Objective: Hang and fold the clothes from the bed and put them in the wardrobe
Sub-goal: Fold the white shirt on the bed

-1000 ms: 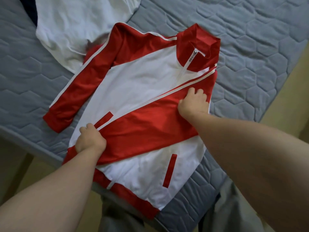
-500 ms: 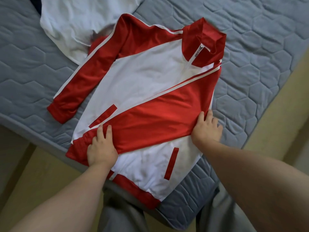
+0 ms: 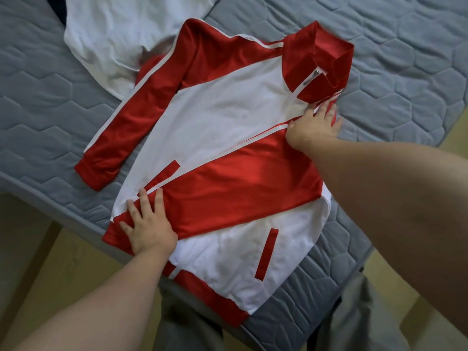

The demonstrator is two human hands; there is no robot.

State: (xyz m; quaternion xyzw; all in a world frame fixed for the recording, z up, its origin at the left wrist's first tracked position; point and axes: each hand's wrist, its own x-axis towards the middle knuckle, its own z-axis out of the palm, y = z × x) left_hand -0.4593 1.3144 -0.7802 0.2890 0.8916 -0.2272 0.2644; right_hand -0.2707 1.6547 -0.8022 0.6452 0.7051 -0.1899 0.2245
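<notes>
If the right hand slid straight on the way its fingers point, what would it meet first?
Probably the jacket's red collar, just beyond the fingertips of the right hand; past that, only grey mattress.

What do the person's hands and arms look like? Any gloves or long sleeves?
No gloves. The left hand and right hand are bare. The left arm and right arm are bare up to the picture's edge, so no sleeves are in view. I see no watch, bracelet or ring. Lower down, grey trousers show.
</notes>
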